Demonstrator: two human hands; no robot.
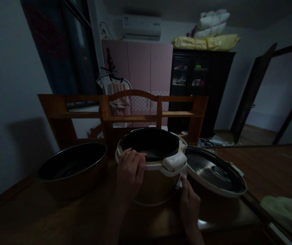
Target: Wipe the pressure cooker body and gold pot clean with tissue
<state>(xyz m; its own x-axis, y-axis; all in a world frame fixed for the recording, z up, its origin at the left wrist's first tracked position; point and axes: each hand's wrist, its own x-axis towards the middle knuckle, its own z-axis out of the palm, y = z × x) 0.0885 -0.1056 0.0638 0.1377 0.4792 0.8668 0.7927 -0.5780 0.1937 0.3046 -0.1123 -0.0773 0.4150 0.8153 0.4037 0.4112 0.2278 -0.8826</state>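
Observation:
An electric cooker body (156, 185) with a cream rim stands in the middle of the table, its lid off and its dark inside showing. My left hand (131, 172) grips its rim at the near left, fingers curled over the edge. Low on the cooker's right side, below the white handle (175, 161), my right hand (189, 200) is closed on a white cloth or tissue (180, 181), mostly hidden, that touches the wall. To the left sits a dark-lined inner pot (71, 172). The round lid (213, 170) lies at the right, its metal underside facing up.
A wooden shelf unit (133, 118) rises along the table's back edge. A pale green cloth (285, 212) lies at the lower right. Behind are a pink wardrobe (139, 68), a black cabinet (202, 92) and an open door (253, 92). The room is dim.

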